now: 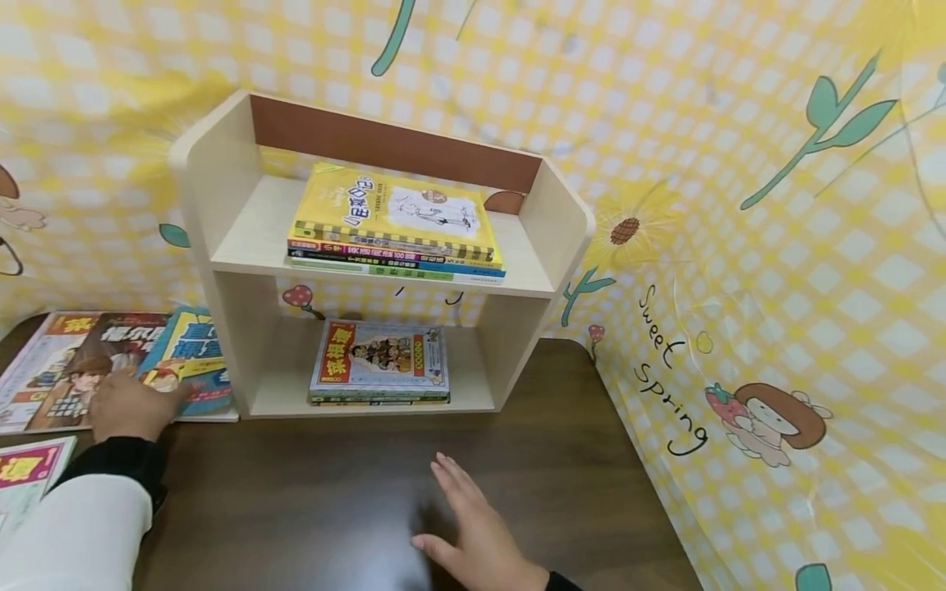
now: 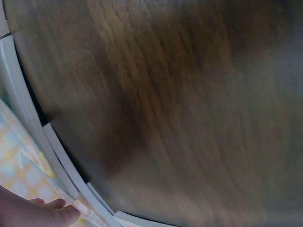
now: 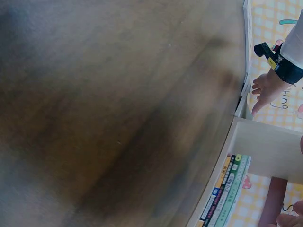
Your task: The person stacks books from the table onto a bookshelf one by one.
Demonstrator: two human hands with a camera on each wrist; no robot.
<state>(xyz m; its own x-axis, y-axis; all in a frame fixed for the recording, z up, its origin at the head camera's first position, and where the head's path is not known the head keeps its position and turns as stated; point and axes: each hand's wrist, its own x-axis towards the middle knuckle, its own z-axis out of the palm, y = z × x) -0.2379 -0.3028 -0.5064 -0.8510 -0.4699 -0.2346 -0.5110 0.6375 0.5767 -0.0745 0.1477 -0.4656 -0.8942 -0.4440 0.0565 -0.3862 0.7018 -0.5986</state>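
At the far left of the bench [image 1: 355, 492], the left hand [image 1: 129, 405] lies flat with relaxed fingers on the loose books [image 1: 111, 361] spread beside the shelf unit [image 1: 222, 271]; its grip is released, pressing down rather than pinching, most likely because flat, overlapping covers are easier to slide than to lift. The blue-covered book [image 1: 188, 353] sits just beyond the fingertips, between the hand and the shelf unit's left wall, partly overlapping the comic under the palm. Another magazine [image 1: 29, 472] lies just beside the white sleeve [image 1: 81, 533], behind the grip and apart from it. The left wrist view shows only fingertips on a pale cover, white page edges and blurred wood. Further right, beyond both hands, the shelf unit stands against the yellow checked backdrop [image 1: 739, 205], with a stack of books [image 1: 395, 226] lying flat on its upper shelf and a smaller stack [image 1: 380, 361] flat on the lower one, probably laid flat because nothing there would prop them upright. Rightmost, the right hand [image 1: 473, 533] is low over the bare wood, fingers straight and spread, its grip released and holding nothing; whether it touches the bench I cannot tell. The lower stack lies ahead of its fingertips, well apart.
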